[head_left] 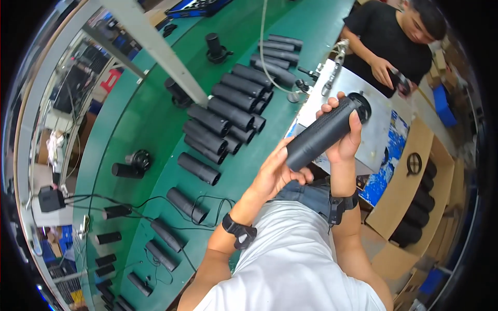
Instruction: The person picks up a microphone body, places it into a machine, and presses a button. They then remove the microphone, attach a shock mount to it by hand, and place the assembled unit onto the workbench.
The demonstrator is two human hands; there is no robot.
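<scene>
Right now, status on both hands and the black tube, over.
Left hand at near end; right hand around far half. Black tube slanted, in both hands. Nothing overlaps it except hands.

The wide fisheye head view looks steeply down from above the shirt [290,259], close at lower centre, taking in the bench [236,173] left of centre and a co-worker [386,31] farther off, upper right.

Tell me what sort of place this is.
Probably a small factory or assembly workshop: many similar black tubes lie on a long green workbench, and an open cardboard box holds more black cylindrical pieces.
</scene>
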